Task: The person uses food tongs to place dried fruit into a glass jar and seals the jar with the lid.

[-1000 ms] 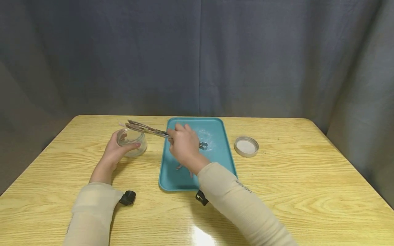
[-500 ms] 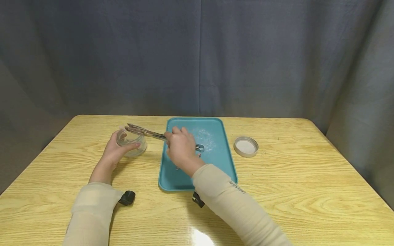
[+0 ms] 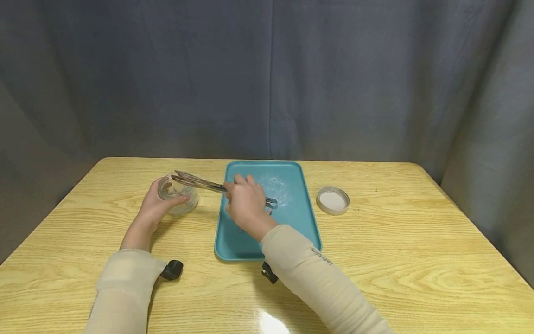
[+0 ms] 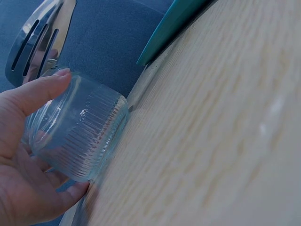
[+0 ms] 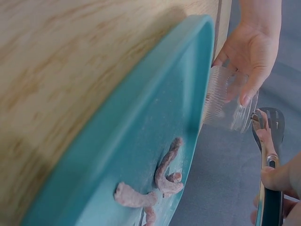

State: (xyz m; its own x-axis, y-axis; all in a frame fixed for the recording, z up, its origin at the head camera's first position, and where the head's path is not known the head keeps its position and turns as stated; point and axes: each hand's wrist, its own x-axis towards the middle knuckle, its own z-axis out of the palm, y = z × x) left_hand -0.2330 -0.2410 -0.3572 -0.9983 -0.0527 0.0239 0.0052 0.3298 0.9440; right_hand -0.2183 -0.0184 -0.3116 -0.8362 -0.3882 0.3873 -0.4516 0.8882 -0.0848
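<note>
My left hand [image 3: 156,202] holds a clear ribbed glass jar [image 4: 82,125] upright on the table, thumb on the near side and fingers round the back. My right hand [image 3: 248,199] grips metal serving tongs [image 3: 206,184] with dark handle grips, over the tray. The slotted tong heads [image 4: 40,42] reach over the open jar's mouth, tips slightly apart. Pinkish colour shows between them in the right wrist view; I cannot tell whether it is a held piece or a reflection. Pink, powder-dusted worm-like pieces [image 5: 167,167] lie on the teal tray [image 3: 298,232], partly hidden under my right arm.
White powder [image 3: 277,188] is smeared on the tray's far half. Right of the tray a round jar lid [image 3: 333,201] lies with its pale inside up. A dark curtain [image 3: 267,79] hangs behind the wooden table [image 3: 396,241].
My right hand has shifted slightly left, and the tong tips have lowered to the jar's mouth. A pale pink end beyond the tips no longer shows there. My left hand and the jar stay put.
</note>
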